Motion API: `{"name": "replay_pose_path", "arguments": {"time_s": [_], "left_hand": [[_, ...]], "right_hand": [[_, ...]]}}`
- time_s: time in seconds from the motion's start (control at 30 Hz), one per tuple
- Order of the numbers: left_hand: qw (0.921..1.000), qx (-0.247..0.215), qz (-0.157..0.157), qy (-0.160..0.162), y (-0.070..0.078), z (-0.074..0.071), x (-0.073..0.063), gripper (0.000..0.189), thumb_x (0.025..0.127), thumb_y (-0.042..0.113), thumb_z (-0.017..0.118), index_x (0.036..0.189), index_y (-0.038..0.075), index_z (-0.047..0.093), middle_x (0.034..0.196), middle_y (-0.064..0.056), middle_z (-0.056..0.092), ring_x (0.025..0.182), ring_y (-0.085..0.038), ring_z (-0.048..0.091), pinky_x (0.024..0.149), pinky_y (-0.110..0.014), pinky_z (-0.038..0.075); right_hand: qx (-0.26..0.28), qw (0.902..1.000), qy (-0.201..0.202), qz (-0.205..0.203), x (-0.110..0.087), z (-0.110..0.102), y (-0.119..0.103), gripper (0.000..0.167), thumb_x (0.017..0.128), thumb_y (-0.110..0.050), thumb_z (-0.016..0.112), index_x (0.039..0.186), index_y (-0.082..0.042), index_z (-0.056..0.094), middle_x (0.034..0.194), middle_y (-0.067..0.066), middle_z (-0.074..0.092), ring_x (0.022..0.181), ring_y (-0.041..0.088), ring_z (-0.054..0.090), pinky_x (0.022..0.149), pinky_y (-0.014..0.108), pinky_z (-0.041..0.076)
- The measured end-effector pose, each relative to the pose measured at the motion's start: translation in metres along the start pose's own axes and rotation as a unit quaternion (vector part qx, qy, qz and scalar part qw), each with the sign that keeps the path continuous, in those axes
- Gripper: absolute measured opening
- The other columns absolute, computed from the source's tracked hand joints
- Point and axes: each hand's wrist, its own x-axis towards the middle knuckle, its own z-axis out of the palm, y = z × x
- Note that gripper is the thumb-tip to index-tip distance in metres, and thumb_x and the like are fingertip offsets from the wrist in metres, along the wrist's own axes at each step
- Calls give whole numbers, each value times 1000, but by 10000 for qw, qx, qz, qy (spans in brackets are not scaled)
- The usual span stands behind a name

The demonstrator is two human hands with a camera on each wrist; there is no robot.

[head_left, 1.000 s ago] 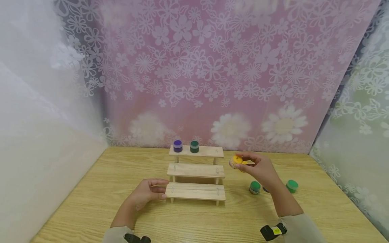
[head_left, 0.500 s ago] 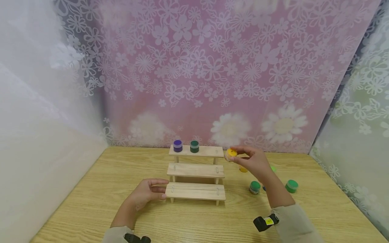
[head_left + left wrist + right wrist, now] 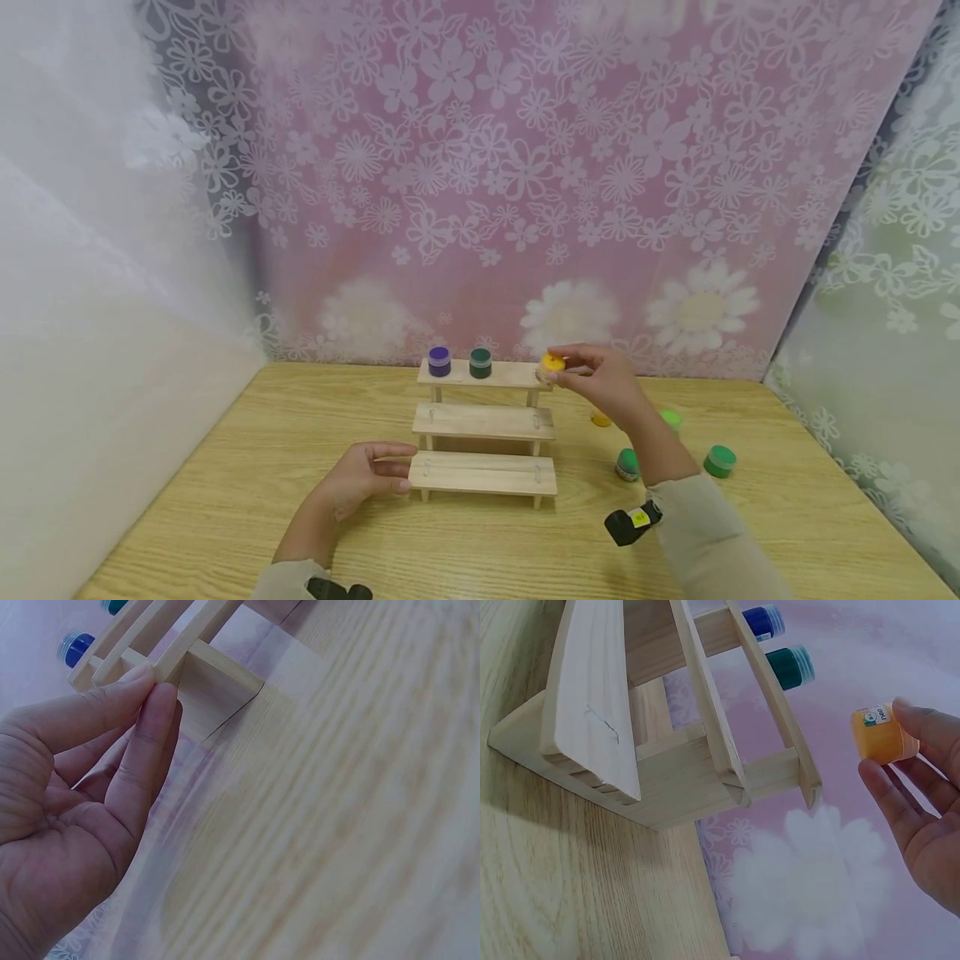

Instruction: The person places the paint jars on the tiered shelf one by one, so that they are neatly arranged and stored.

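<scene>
A three-tier wooden stand [image 3: 483, 472] sits on the table. The thumb and fingers of my left hand [image 3: 365, 481] pinch the left end of its lowest step; in the left wrist view the fingertips [image 3: 159, 696] meet at that corner. My right hand [image 3: 603, 383] pinches a small yellow paint jar [image 3: 551, 367] by its lid. In the right wrist view the yellow jar [image 3: 881, 735] is held apart from the top step, near its right end. On the top step's left half stand a purple paint jar [image 3: 439, 362] and a dark green paint jar [image 3: 480, 362].
Right of the stand, several more jars are on the table: a yellow-orange jar [image 3: 601, 418], a light green jar [image 3: 671, 420] and two green jars, one nearer [image 3: 627, 464] and one farther right [image 3: 720, 461]. A flowered curtain [image 3: 480, 208] hangs behind the table.
My right hand has carried the yellow jar left and up, from beside the stand to the top step's right end. The left hand has stayed at the lowest step.
</scene>
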Motion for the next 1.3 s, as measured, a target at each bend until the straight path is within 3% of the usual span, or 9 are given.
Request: {"name": "replay_pose_path", "arguments": {"time_s": [0.17,0.4,0.93,1.13,1.3], "left_hand": [[10000,29,-13,15,1,1,-1,56,80,0,78,131,-8,56,121,-17,61,106,-27,62,84,-38,57],[10000,16,-21,-12,-1,1,-2,57,80,0,78,131,-9,55,120,-19,63,106,-28,63,84,-38,57],[9998,-24,89,-147,1,0,1,57,81,0,77,132,-10,54,117,-21,65,103,-26,65,82,-38,57],[9999,12,50,-101,1,-1,1,56,81,-1,77,132,-10,54,118,-21,64,104,-27,64,83,-38,57],[9999,73,27,-91,0,-1,0,55,82,1,77,132,-8,55,125,-18,60,106,-27,62,85,-38,56]], "right_hand": [[-259,9996,-53,115,11,5,2,42,86,-30,77,125,-18,68,114,10,65,99,27,65,82,43,57],[-571,9980,-198,197,24,12,5,40,89,-23,75,126,-12,67,114,11,66,109,31,58,79,41,55],[-1021,9935,-361,354,39,17,3,37,90,-24,74,125,-16,68,110,6,67,101,25,62,77,37,57],[-1051,9930,-475,263,42,19,2,37,90,-26,73,126,-16,68,114,6,67,103,26,62,77,37,57],[-712,9957,-532,265,42,23,3,36,91,-19,72,125,-11,68,111,9,67,102,27,62,79,38,57]]}}
